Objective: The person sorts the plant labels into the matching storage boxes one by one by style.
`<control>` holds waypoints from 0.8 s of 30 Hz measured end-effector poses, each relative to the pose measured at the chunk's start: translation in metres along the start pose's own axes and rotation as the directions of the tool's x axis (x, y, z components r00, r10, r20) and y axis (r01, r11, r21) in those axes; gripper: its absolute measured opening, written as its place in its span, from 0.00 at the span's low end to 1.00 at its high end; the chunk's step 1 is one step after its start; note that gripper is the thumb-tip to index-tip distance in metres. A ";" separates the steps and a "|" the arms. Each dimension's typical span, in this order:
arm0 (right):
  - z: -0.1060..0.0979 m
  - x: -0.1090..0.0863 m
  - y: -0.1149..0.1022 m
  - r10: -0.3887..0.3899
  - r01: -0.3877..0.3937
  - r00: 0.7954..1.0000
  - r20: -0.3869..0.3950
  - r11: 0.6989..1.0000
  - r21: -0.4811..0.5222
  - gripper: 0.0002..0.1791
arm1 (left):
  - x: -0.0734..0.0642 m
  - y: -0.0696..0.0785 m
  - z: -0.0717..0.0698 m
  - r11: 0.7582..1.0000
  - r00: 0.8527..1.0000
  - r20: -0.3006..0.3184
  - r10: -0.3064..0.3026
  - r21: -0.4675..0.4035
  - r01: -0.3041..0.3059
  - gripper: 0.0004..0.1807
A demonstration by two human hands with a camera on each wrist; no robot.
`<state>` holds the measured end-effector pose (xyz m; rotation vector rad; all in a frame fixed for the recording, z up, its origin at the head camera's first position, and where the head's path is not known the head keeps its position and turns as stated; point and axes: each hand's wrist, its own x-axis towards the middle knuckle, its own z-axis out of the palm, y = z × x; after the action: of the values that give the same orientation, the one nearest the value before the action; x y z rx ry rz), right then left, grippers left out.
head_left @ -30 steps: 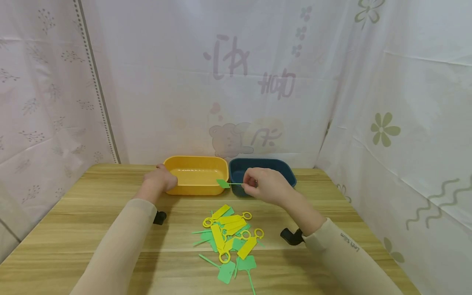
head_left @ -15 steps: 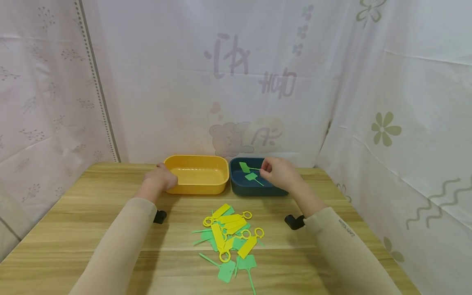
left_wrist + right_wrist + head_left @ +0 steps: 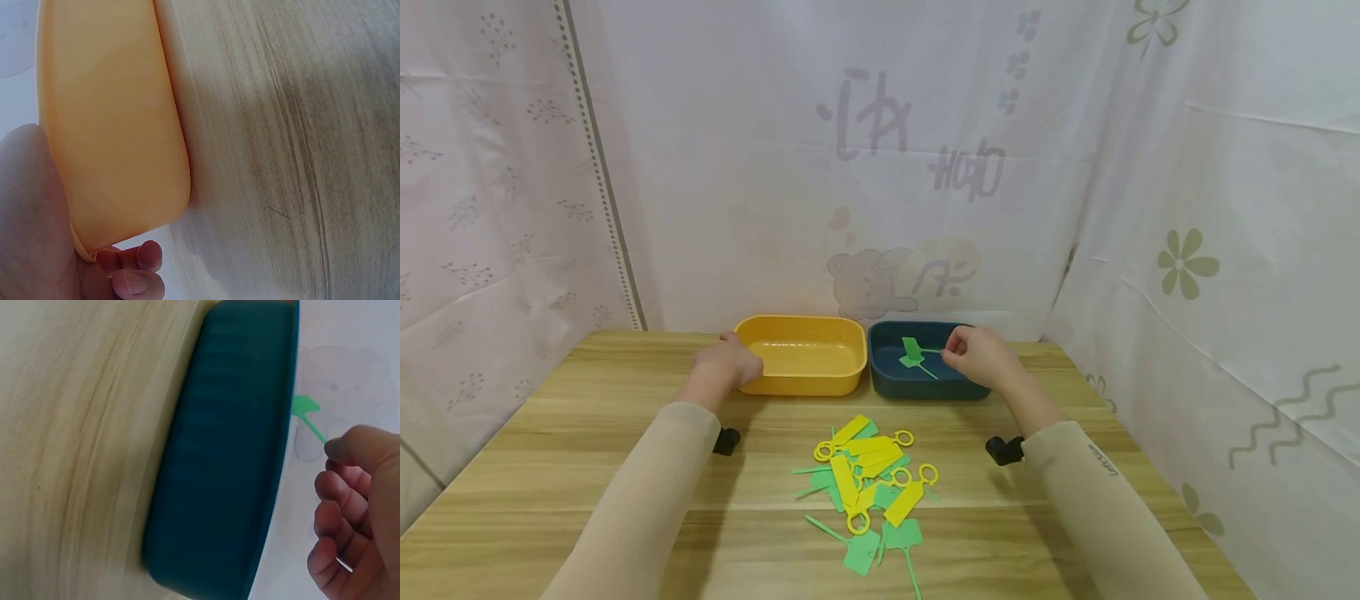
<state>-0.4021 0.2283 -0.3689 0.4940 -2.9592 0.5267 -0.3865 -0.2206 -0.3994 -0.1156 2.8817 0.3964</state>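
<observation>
My left hand (image 3: 724,367) grips the left end of a yellow plastic bin (image 3: 801,386), its thumb over the rim and fingers curled beneath, as the left wrist view shows. Over the dark blue bin (image 3: 925,389), my right hand (image 3: 987,358) pinches a green plant label (image 3: 911,345) by its thin stem between thumb and fingertip. In the right wrist view the label's flat head (image 3: 306,404) shows just past the bin's rim. Another green label (image 3: 928,372) lies inside the blue bin, partly overlapped by the held one. The yellow bin's visible inside holds nothing.
In front of the bins lies a loose pile of yellow ring-ended tags (image 3: 904,503) and green labels (image 3: 861,552) on the wooden table (image 3: 760,517). A patterned cloth (image 3: 737,208) hangs right behind the bins. Black pieces (image 3: 1004,450) show beside both wrists.
My right hand has moved right and away over the blue bin with the green label, then slightly right again. The left hand keeps its hold on the yellow bin.
</observation>
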 end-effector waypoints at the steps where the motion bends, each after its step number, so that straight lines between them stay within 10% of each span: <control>1: 0.000 0.000 0.001 0.004 -0.004 1.000 0.000 1.000 0.005 0.11 | -0.001 0.000 0.000 1.000 1.000 -0.001 0.001 0.000 -0.001 0.48; 24: 0.000 -0.013 -0.024 -0.056 0.056 0.998 0.019 0.998 -0.029 0.10 | -0.004 0.001 -0.001 1.000 1.000 -0.006 -0.007 0.020 0.007 0.49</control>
<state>-0.3814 0.2107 -0.3630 0.5798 -2.9558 0.4747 -0.3831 -0.2193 -0.3974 -0.1234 2.8896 0.3669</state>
